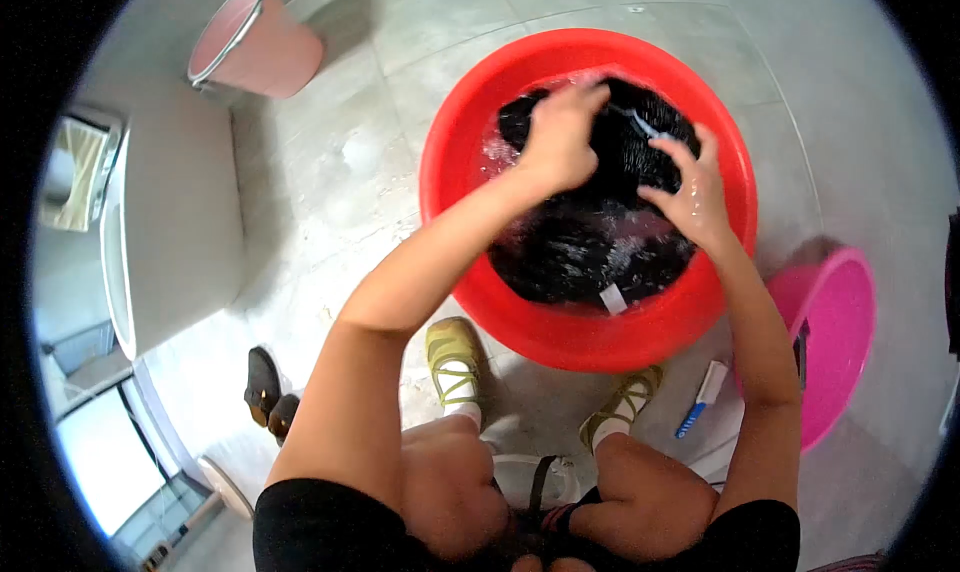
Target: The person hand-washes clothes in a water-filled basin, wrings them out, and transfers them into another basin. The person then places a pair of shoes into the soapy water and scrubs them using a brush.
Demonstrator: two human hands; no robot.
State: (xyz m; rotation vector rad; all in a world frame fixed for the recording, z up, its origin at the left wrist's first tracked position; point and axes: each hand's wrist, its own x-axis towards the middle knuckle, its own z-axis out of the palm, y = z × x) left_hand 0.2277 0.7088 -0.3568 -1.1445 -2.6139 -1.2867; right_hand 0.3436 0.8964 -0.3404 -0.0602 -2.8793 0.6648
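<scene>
A wide red basin (590, 352) holds soapy water and soaked black cloth (640, 162). My left hand (562, 137) is at the upper left of the cloth, its fingers curled closed on it and partly blurred by motion. On the right side, my right hand (695, 197) is wet, its thumb and fingers spread apart over the cloth's edge. A thin pale blue strip (643, 124) shows on the cloth between the two hands. Nearer to me, a small white tag (613, 299) lies on the dark wet fabric.
A pink bucket (270, 47) stands at the upper left. To the right, a magenta basin (840, 352) is tilted on its side, with a blue-and-white brush (703, 400) on the floor beside it. Dark slippers (264, 384) lie at the left. My feet flank the red basin's near edge.
</scene>
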